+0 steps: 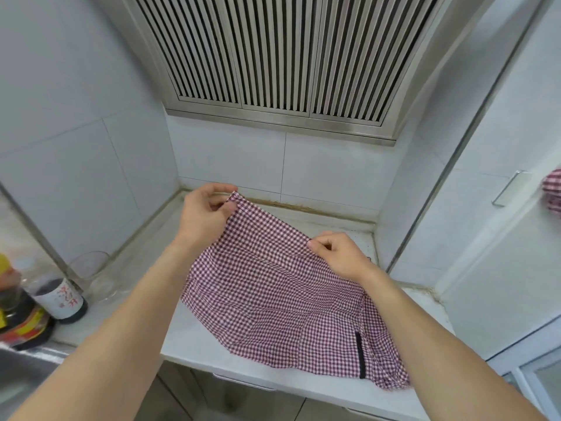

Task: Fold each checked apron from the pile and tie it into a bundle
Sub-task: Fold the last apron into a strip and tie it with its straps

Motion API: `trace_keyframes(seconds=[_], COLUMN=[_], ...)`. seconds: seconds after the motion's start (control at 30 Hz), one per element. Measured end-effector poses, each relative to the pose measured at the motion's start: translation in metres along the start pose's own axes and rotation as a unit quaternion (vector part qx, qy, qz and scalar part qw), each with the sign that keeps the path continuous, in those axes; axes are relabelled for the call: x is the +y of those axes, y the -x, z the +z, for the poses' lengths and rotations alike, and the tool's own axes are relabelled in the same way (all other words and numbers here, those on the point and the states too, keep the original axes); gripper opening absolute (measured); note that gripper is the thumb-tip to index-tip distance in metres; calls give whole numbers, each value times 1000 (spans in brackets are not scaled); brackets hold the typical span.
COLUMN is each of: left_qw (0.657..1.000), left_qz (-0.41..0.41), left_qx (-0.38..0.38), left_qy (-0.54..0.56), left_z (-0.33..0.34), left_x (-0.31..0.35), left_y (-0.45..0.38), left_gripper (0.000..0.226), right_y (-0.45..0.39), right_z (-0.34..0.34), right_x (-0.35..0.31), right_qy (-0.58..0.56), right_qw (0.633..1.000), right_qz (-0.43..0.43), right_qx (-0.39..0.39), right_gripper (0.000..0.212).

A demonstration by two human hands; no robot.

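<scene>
A red-and-white checked apron (279,302) lies partly on the white counter (194,338), its far edge lifted. My left hand (206,211) pinches the apron's far left corner near the back wall. My right hand (337,253) pinches the same upper edge further right. The cloth slopes down from both hands toward the counter's front edge, where its lower right part hangs slightly over. A black strip (359,354) shows on the apron near the front right.
More checked cloth (554,189) shows at the far right edge by a cabinet handle (510,186). Bottles (57,296) and a clear glass (91,271) stand at the left beside a sink edge. A slatted metal hood (279,56) hangs above.
</scene>
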State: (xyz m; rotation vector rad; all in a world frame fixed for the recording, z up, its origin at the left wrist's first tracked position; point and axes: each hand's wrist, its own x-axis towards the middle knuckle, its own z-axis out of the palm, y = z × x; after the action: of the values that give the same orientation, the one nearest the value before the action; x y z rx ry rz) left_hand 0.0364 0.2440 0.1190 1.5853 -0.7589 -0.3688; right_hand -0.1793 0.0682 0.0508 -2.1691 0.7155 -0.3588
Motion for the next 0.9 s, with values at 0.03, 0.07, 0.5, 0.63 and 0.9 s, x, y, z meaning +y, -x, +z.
trace_keyframes(seconds=[0.03,0.07,0.5,0.63,0.9], left_qw=[1000,1000,991,965,955], left_qz=[4,9,70,112,61], left_qx=[-6,-12,14,10,74], left_qy=[-8,-17,-111,-238,-280], left_z=[-2,-4,-4,-3,-40], left_x=[1,3,17,15,-20], left_y=[-1,-1,-3,-5,-12], left_gripper=[22,23,8,6,12], right_y=[0,1,12,12,32], right_z=[0,0,-12,-13,-36], right_x=[0,-2,-28,-32,27], right_qy=[-11,-30,-45,5,227], right_qw=[1000,998,984,990,933], right_qz=[-5,-9,-36,-72,107], right_qx=[25,53,169,125,-257], right_gripper=[26,18,18,5,47])
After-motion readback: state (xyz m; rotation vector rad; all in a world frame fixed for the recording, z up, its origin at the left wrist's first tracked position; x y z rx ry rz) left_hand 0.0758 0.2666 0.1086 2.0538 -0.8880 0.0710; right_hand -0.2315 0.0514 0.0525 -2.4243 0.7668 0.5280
